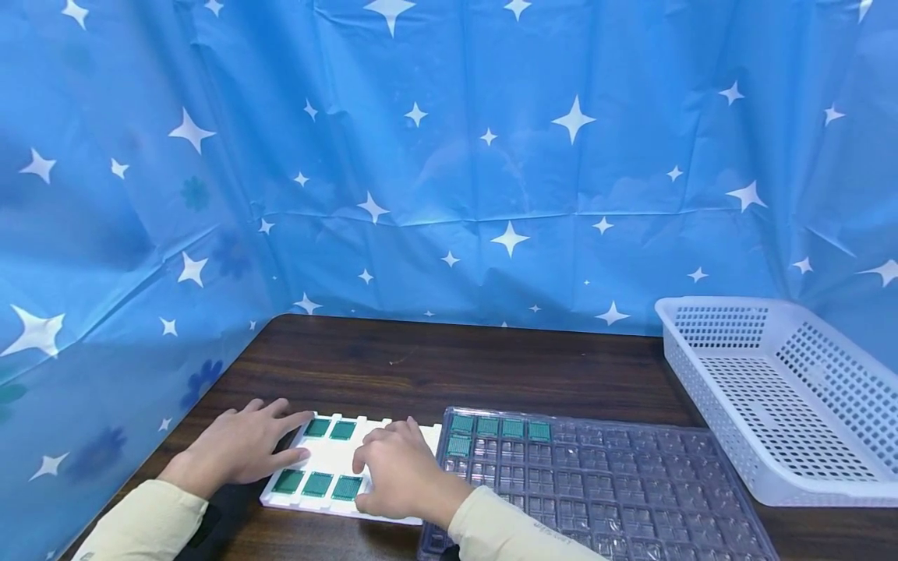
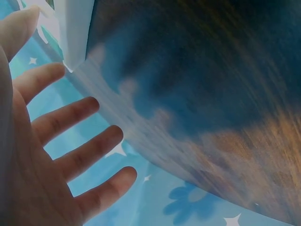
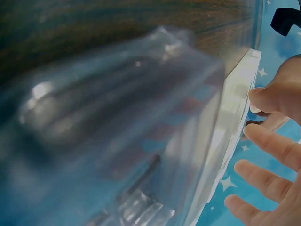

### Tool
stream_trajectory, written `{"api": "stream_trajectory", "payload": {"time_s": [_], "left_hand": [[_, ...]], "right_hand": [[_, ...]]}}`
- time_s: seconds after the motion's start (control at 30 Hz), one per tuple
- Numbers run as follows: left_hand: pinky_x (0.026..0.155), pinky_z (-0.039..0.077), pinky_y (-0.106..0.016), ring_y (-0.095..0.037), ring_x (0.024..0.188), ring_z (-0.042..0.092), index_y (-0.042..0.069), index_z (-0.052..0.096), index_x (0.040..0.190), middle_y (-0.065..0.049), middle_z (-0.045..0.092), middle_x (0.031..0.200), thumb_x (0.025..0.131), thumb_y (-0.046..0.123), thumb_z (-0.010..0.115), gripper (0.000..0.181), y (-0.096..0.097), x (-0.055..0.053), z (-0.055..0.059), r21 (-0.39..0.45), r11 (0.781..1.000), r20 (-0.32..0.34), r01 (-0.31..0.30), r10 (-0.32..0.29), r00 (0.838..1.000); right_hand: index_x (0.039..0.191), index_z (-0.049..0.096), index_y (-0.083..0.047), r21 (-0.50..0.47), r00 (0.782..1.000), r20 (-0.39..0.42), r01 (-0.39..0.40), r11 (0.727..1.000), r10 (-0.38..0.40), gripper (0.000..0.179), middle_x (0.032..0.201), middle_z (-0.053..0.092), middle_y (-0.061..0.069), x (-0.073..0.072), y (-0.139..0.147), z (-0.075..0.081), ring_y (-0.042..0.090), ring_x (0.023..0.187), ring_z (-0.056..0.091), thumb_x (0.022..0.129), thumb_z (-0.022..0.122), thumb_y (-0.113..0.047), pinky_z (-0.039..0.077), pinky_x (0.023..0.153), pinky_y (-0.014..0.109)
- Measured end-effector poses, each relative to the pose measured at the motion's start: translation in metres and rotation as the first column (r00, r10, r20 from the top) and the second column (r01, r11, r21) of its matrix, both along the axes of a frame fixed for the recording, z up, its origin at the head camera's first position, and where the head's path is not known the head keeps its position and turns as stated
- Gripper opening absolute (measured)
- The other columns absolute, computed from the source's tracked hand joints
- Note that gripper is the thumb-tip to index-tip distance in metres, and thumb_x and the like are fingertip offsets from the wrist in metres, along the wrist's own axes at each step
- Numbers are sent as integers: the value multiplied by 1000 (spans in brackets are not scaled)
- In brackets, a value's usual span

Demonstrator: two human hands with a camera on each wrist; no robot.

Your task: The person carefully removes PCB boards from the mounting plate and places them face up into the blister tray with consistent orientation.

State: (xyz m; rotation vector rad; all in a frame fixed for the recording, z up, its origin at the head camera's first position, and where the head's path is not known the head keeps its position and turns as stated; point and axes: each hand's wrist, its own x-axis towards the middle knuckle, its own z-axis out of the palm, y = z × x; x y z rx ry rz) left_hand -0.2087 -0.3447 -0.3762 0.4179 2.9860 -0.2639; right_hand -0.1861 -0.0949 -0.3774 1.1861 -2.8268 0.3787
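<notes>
A white tray [image 1: 321, 453] lies on the table, with several small green circuit boards [image 1: 317, 484] in its slots. My left hand [image 1: 242, 444] is at the tray's left end, thumb and index finger touching its edge. In the left wrist view, the fingers [image 2: 84, 120] of that hand are spread and fairly straight. Over the right part of the tray is my right hand [image 1: 403, 470], hiding some slots. In the right wrist view its thumb and index finger stand apart beside the white tray [image 3: 230, 101], with nothing clearly seen between them.
To the right, a clear plastic blister tray [image 1: 596, 483] with many pockets holds several green boards [image 1: 513, 428] in its upper left corner. A white perforated basket [image 1: 765, 382] stands at the far right, close to that tray. Blue star-patterned cloth [image 1: 449, 156] hangs behind the brown table [image 1: 449, 358].
</notes>
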Motion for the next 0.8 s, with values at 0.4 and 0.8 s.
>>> {"api": "stream_trajectory", "payload": {"time_s": [0.4, 0.8], "left_hand": [[90, 44, -71, -51, 118, 54, 18, 56, 137, -24, 56, 135, 86, 69, 54, 72, 1, -1, 0, -8, 1000, 5, -15, 15, 1000], [90, 44, -71, -52, 118, 54, 17, 57, 136, -25, 56, 135, 85, 68, 56, 72, 3, -2, 2, -18, 1000, 1, -25, 25, 1000]], "right_hand": [[98, 76, -26, 23, 999, -35, 14, 1000, -13, 27, 109, 70, -9, 1, -4, -4, 21, 116, 59, 73, 79, -37, 40, 108, 57], [95, 76, -29, 41, 997, -69, 31, 999, -28, 24, 102, 68, -11, 3, -9, -3, 20, 114, 59, 73, 79, -39, 41, 108, 55]]}}
